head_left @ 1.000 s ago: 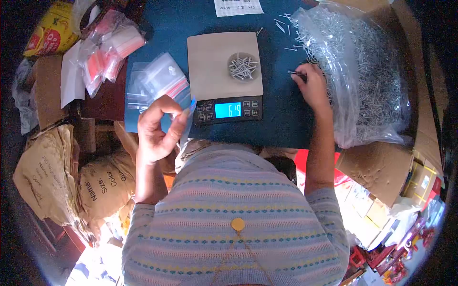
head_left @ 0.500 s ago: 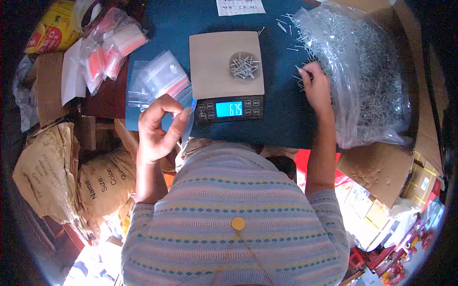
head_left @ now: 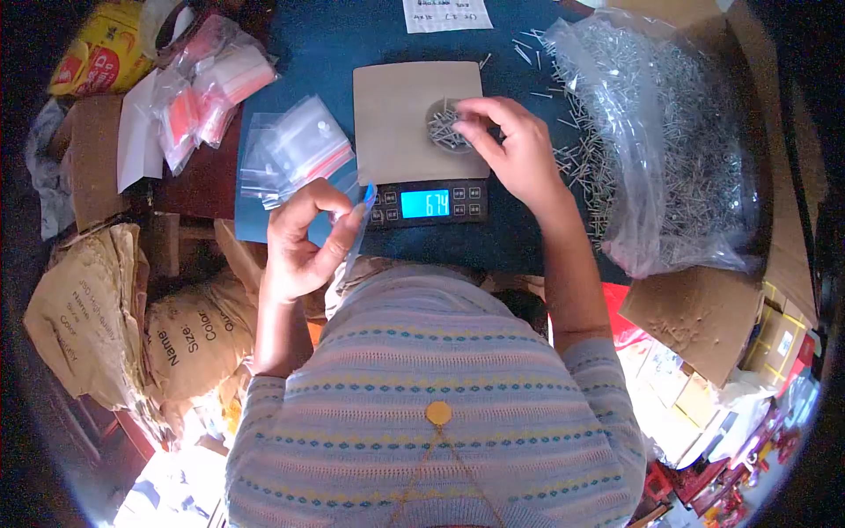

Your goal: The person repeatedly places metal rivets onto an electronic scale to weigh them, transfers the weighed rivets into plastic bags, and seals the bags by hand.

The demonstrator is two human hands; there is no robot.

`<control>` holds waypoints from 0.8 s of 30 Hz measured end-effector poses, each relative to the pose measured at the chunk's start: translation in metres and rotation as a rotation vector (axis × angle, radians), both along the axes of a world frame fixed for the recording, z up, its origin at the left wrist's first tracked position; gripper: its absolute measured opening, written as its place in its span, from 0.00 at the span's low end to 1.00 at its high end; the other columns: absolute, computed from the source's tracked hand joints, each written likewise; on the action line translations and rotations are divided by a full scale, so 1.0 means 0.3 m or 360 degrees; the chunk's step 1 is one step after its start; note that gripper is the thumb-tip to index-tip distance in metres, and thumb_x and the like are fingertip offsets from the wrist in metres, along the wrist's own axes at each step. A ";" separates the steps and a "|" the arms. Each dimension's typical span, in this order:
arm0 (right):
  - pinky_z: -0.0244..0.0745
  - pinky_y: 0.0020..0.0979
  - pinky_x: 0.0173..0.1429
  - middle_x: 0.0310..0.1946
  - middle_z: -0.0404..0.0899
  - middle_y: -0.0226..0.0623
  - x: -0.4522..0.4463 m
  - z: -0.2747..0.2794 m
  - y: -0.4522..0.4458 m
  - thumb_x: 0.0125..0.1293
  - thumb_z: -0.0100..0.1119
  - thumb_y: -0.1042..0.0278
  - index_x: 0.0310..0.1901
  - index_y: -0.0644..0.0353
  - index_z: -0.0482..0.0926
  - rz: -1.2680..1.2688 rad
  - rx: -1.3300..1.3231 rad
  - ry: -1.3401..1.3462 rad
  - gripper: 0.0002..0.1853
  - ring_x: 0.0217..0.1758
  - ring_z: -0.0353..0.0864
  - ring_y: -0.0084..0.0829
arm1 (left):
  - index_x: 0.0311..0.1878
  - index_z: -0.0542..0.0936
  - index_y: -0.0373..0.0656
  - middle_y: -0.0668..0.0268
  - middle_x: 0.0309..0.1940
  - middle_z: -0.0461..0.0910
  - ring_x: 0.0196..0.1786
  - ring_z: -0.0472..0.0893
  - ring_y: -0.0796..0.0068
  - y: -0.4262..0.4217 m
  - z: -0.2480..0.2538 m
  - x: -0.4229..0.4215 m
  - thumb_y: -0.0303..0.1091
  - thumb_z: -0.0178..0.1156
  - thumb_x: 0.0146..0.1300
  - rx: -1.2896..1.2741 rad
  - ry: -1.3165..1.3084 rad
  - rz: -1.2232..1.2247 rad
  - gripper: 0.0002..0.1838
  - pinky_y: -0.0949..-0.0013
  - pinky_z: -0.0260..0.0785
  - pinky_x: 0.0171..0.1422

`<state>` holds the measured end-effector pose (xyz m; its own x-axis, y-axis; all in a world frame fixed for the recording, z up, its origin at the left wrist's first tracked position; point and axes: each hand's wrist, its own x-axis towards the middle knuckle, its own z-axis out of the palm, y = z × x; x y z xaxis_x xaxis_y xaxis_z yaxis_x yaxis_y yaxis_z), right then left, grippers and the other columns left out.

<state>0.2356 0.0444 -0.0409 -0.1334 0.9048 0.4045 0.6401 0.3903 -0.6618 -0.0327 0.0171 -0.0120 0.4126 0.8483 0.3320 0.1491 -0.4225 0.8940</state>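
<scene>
My left hand (head_left: 308,233) pinches a small clear zip bag (head_left: 355,246) between thumb and curled fingers, just in front of the scale's left corner. The digital scale (head_left: 387,123) has a lit blue display (head_left: 425,203) that seems to read 674; any decimal point is unclear. On its plate stands a small round dish holding a heap of silvery nails or screws (head_left: 444,132). My right hand (head_left: 515,145) reaches over the dish's right side, thumb and fingertips drawn together at the pile. Whatever lies between those fingertips is too small to make out.
A large clear bag of the same metal pieces (head_left: 687,158) lies open on the right, with several spilled out. Flat zip bags (head_left: 304,141) lie left of the scale, and packs of red-edged bags (head_left: 211,79) farther left. A paper note (head_left: 447,13) is at the back.
My right hand has moved left from the spilled pieces to the dish on the scale. The left hand keeps the bag, shifted slightly. The display went from about 675 to 674.
</scene>
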 end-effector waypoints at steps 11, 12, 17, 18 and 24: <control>0.74 0.30 0.43 0.36 0.81 0.39 0.203 -0.032 -0.067 0.57 0.63 0.71 0.38 0.60 0.79 -0.0313 -0.0190 0.0042 0.07 0.38 0.81 0.34 | 0.30 0.74 0.38 0.67 0.25 0.74 0.27 0.71 0.79 0.009 -0.014 -0.006 0.20 0.60 0.56 -0.0077 -0.0004 -0.0008 0.04 0.76 0.64 0.34; 0.74 0.30 0.43 0.36 0.81 0.39 0.193 -0.027 -0.068 0.57 0.63 0.71 0.38 0.60 0.79 -0.0253 -0.0212 0.0073 0.07 0.39 0.81 0.34 | 0.30 0.74 0.38 0.67 0.25 0.74 0.27 0.71 0.79 0.011 -0.015 -0.001 0.20 0.60 0.55 -0.0067 -0.0005 -0.0024 0.04 0.76 0.64 0.34; 0.74 0.30 0.40 0.42 0.78 0.37 0.088 0.008 -0.005 0.52 0.66 0.71 0.46 0.55 0.78 0.0239 -0.0230 -0.0180 0.18 0.39 0.80 0.32 | 0.30 0.74 0.38 0.67 0.25 0.74 0.27 0.72 0.79 0.008 -0.005 0.015 0.20 0.60 0.55 -0.0014 0.0030 -0.0054 0.04 0.76 0.65 0.34; 0.74 0.32 0.41 0.41 0.77 0.38 0.063 0.003 0.013 0.52 0.65 0.69 0.47 0.54 0.77 0.0210 -0.0193 -0.0326 0.18 0.39 0.80 0.34 | 0.30 0.74 0.38 0.67 0.25 0.74 0.27 0.72 0.79 0.005 -0.002 0.011 0.20 0.60 0.55 -0.0012 0.0037 -0.0044 0.04 0.76 0.65 0.34; 0.76 0.39 0.44 0.39 0.77 0.39 -0.076 0.069 0.072 0.50 0.62 0.65 0.46 0.53 0.77 0.0101 -0.0458 -0.1007 0.18 0.39 0.80 0.44 | 0.29 0.74 0.37 0.66 0.25 0.75 0.27 0.72 0.78 -0.009 -0.002 -0.010 0.20 0.61 0.55 -0.0014 0.0048 0.0019 0.04 0.76 0.65 0.34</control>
